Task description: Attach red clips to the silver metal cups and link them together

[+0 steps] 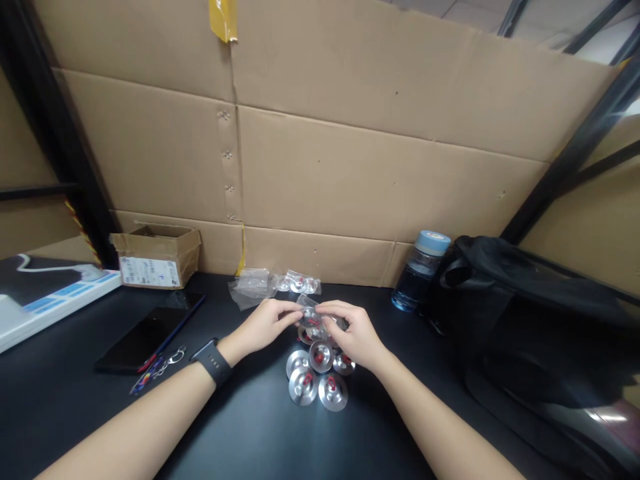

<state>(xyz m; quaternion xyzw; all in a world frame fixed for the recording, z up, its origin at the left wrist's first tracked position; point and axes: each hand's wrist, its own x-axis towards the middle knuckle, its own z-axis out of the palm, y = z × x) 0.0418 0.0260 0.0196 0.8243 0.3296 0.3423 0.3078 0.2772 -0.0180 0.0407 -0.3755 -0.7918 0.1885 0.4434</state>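
Observation:
Between the fingertips of both hands is a small clear plastic bag [310, 319] with a silver disc and a bit of red inside. My left hand [264, 325] pinches it from the left, a dark watch on that wrist. From the right, my right hand [354, 331] grips the same bag, partly hiding it. Just below the hands lie several shiny, finger-cymbal-like discs [321, 357] with red loops at their centres, some overlapping. Behind the hands rests a bagged set of similar discs [299, 285], beside flat clear plastic bags [251, 285].
An open cardboard box [156, 257] stands back left, near a white power strip [60, 310]. A dark tablet or phone [150, 333] and a keyring [160, 368] lie left. A water bottle [420, 272] and black bag [535, 320] are right. Cardboard [320, 173] walls the back.

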